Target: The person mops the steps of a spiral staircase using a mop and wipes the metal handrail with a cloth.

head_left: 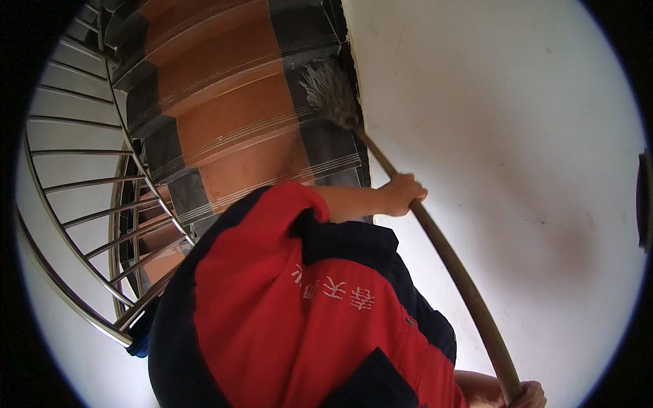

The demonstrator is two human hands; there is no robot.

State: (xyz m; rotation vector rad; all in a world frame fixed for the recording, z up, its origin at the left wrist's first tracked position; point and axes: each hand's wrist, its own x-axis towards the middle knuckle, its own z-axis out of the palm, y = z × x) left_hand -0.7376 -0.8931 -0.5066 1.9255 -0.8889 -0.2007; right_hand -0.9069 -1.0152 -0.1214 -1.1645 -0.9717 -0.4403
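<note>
A long wooden-handled mop (438, 229) runs from the lower right up to the stairs. Its grey string head (329, 92) lies on the dark border tile of a step, close against the wall. My left hand (403, 195) is closed around the handle partway along, its arm reaching across from a red sleeve. Near the bottom edge, my right hand (528, 395) grips the upper end of the same handle; part of this hand is cut off by the frame. The red and navy shirt (285, 316) fills the lower middle and bears white writing.
Curving stairs (229, 112) have orange tiles in the middle and dark tiles at both sides. A metal railing (137, 158) bends along the left. The white wall (500, 127) stands along the right, with a dark object (645, 201) at the far right rim.
</note>
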